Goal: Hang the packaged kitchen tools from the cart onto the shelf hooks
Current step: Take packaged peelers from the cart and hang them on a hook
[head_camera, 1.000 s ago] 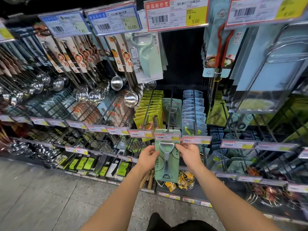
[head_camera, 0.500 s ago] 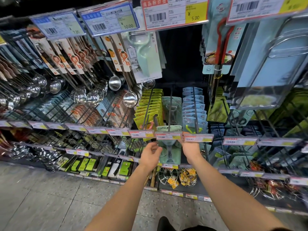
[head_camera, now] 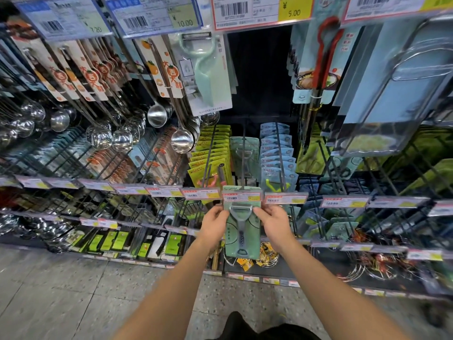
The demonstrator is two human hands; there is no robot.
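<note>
A green carded peeler package point(head_camera: 242, 231) hangs upright in front of the middle shelf row, its top edge tucked behind a price tag point(head_camera: 241, 197) at the tip of a long hook point(head_camera: 243, 153). My left hand point(head_camera: 213, 225) pinches its left edge and my right hand point(head_camera: 274, 225) pinches its right edge. Another peeler package of the same kind point(head_camera: 244, 153) hangs further back on that hook. The cart is out of view.
Ladles point(head_camera: 182, 141) and spoons hang on the left. Yellow-green packs point(head_camera: 212, 155) and blue packs point(head_camera: 277, 148) flank the hook. Large price tags point(head_camera: 259, 8) jut out overhead. Wire racks point(head_camera: 267, 257) sit on the bottom shelf above the speckled floor point(head_camera: 73, 290).
The package went up and back behind the price tag, then came forward and lower again, with both hands on its edges throughout. The camera has moved closer to the shelf.
</note>
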